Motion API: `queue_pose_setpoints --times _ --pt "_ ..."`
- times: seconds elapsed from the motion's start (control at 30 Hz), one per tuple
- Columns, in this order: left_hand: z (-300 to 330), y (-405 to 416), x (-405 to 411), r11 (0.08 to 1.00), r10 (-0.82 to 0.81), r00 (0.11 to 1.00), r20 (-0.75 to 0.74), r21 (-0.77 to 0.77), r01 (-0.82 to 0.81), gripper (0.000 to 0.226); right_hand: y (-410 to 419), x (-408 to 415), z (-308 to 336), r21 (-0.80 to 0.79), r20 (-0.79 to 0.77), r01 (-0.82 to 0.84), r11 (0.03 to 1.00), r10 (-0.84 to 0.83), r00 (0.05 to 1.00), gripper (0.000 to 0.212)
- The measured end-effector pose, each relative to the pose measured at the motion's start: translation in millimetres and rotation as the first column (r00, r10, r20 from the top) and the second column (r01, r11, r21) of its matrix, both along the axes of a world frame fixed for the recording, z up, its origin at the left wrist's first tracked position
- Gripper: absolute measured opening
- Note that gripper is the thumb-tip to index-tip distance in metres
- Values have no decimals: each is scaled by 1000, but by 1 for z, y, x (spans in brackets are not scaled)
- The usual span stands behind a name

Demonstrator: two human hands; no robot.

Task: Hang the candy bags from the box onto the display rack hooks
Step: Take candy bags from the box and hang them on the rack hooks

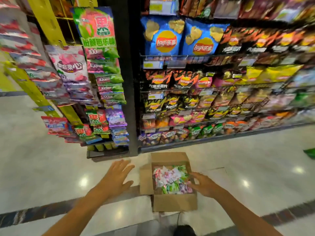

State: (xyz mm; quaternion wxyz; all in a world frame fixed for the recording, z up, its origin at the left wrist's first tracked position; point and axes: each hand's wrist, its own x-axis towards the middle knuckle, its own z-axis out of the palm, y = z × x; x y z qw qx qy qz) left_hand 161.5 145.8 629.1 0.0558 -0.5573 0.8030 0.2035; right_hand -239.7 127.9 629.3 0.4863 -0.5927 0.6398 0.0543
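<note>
An open cardboard box [173, 202] stands on the shop floor below me, filled with several pink, white and green candy bags [171, 180]. My right hand [203, 184] reaches over the box's right edge with fingers spread, touching the bags. My left hand [117, 176] hovers open, fingers straight, left of the box and above the floor, holding nothing. The display rack [95, 79] rises at the upper left, its hooks hung with many green, pink and purple candy bags.
A tall shelf of crisp bags [213, 82] fills the right side behind the box. A dark post [127, 82] separates it from the rack. Glossy tiled floor [42, 167] spreads left and right. A green object [310, 153] lies at the far right.
</note>
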Motion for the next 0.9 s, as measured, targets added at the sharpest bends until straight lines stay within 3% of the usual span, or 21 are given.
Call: queue_pose_setpoints --times 0.07,0.1,0.2,0.27,0.4,0.67,0.9 --pt "-10 -11 -43 1000 -5 1000 -23 27 6 54 -2 -47 -18 41 57 163 986 -165 985 87" --pt "-20 -17 -63 999 -14 999 -33 29 15 48 -4 -67 -22 67 34 201 977 -204 978 84" --pt "-67 -35 -120 989 -49 999 -20 138 51 56 -18 -134 -48 91 -43 151 984 -148 988 61" --pt "-98 -43 -154 976 -3 1000 -11 219 5 61 -33 -174 -67 114 -64 153 982 -146 987 60" --pt "-136 -64 -223 951 99 995 10 294 -98 51 -68 -227 -116 147 -80 127 981 -116 990 54" --pt "-288 -78 -290 898 206 976 -69 410 -161 52 -95 -236 -289 251 -93 7 968 17 996 51" --pt "-487 -60 -287 813 229 973 25 545 -206 61 -74 -209 -477 315 -92 -69 946 103 990 47"
